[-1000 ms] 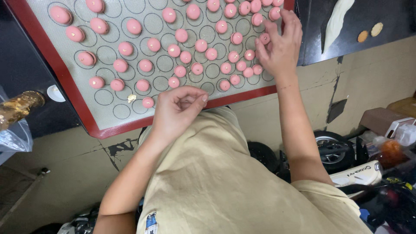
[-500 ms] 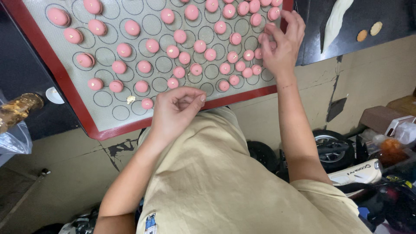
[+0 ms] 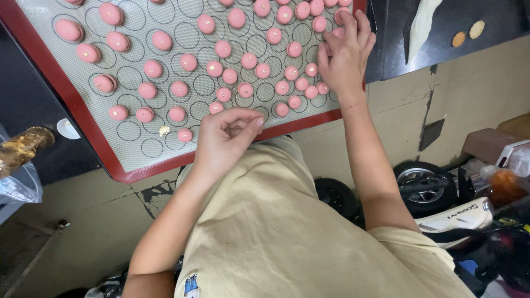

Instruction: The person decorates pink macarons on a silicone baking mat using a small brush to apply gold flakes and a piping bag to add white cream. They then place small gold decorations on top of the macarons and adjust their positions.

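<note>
Now, by parts:

Baking mat: a grey mat (image 3: 165, 144) with a red border and printed circles lies on the dark bench (image 3: 33, 105); its near corner hangs past the bench's front edge.

Pink shells: many small round pink shells (image 3: 223, 48) sit on the mat, some inside circles, others bunched close together toward the mat's right edge.

Left hand: the left hand (image 3: 226, 138) hovers at the mat's near red border, fingers curled loosely toward the thumb. The grip is half-closed; whether anything tiny is pinched there, I cannot tell. The nearest shell (image 3: 216, 107) lies just beyond the fingertips, apart from them.

Right hand: the right hand (image 3: 345, 55) rests flat at the mat's right edge, fingers spread over the bunched shells and touching several. The grip is open, clasping nothing.

Gold fleck: a small gold fleck (image 3: 164, 130) sits in a circle near the mat's front border.

Far right corner of bench: a white piping bag (image 3: 422, 25) and two tan discs (image 3: 467, 34) lie well apart from the mat.

Apron: a beige apron (image 3: 276, 232) covers the person's front below the bench.
</note>
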{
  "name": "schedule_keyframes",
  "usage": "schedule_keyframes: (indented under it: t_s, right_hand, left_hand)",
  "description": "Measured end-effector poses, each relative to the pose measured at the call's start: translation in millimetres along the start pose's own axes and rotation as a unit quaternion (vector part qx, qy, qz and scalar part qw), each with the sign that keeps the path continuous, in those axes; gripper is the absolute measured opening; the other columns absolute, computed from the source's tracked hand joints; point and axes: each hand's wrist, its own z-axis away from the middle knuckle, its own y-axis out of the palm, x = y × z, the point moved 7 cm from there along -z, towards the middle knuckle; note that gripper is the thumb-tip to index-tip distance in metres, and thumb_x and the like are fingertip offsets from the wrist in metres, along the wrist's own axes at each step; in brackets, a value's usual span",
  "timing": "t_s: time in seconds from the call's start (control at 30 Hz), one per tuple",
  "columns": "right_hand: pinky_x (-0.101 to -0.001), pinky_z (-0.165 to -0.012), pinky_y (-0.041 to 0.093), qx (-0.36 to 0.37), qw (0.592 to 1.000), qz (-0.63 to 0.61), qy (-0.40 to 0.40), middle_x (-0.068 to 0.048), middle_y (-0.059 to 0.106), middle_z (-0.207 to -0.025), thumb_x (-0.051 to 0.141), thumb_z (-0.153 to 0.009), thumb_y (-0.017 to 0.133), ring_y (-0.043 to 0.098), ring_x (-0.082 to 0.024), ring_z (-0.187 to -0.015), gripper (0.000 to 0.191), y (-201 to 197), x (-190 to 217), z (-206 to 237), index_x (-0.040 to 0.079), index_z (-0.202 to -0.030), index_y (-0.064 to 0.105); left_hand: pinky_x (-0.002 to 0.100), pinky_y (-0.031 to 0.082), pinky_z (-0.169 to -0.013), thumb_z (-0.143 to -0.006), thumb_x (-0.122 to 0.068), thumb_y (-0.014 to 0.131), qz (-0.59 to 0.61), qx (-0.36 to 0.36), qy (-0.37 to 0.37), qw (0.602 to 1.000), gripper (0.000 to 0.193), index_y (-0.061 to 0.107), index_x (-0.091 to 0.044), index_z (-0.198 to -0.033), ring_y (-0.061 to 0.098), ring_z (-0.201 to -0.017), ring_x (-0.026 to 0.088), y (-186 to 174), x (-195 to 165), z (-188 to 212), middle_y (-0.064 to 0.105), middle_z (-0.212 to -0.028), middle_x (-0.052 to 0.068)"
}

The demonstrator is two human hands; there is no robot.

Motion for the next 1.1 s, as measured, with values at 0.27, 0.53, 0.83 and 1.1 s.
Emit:
schedule_keyframes:
  t_s: [0.27,0.53,0.83,1.1]
  right_hand:
    - [-0.0494,-0.121,0.033,-0.059,0.978,-0.170,0.103,-0.011,0.055,-0.145,0.005,-0.091,0.077,0.038,-0.038,-0.142,0.018,-6.8,-27.7,11.2,0.006,-0.109,0.080]
    - [-0.0446,-0.113,0.041,-0.090,0.984,-0.141,0.063,-0.009,0.058,-0.134,0.002,-0.087,0.083,0.042,-0.032,-0.134,0.018,-17.7,-13.5,4.6,0.006,-0.104,0.078]
    - [-0.0335,-0.102,0.052,0.080,0.811,-0.578,0.038,-0.011,0.066,-0.114,-0.009,-0.091,0.074,0.066,-0.018,-0.105,0.018,-80.7,87.2,15.9,-0.003,-0.107,0.071]
    - [-0.0324,-0.083,0.056,0.079,0.913,-0.390,-0.092,-0.009,0.071,-0.104,-0.006,-0.084,0.078,0.068,-0.023,-0.097,0.024,-134.2,143.6,0.4,0.003,-0.106,0.075]
  left_hand:
    - [0.018,0.055,-0.070,-0.097,-0.006,0.070,0.005,-0.007,-0.003,1.000,0.013,0.073,0.003,-0.105,0.067,-0.077,0.003,-4.2,0.5,0.2,0.074,-0.086,0.002]
    - [0.018,0.056,-0.069,-0.095,-0.007,0.071,-0.002,0.003,-0.015,1.000,0.014,0.073,0.003,-0.105,0.068,-0.076,0.004,3.0,8.8,-6.7,0.075,-0.084,0.002]
    - [0.024,0.062,-0.081,-0.098,-0.009,0.068,0.171,0.066,-0.040,0.982,0.021,0.071,0.003,-0.116,0.073,-0.089,0.009,19.6,14.4,-12.8,0.077,-0.106,0.007]
    - [0.025,0.060,-0.086,-0.101,-0.006,0.066,0.146,0.110,-0.008,0.983,0.024,0.068,0.005,-0.121,0.072,-0.096,0.012,30.2,0.6,-0.6,0.075,-0.111,0.010]
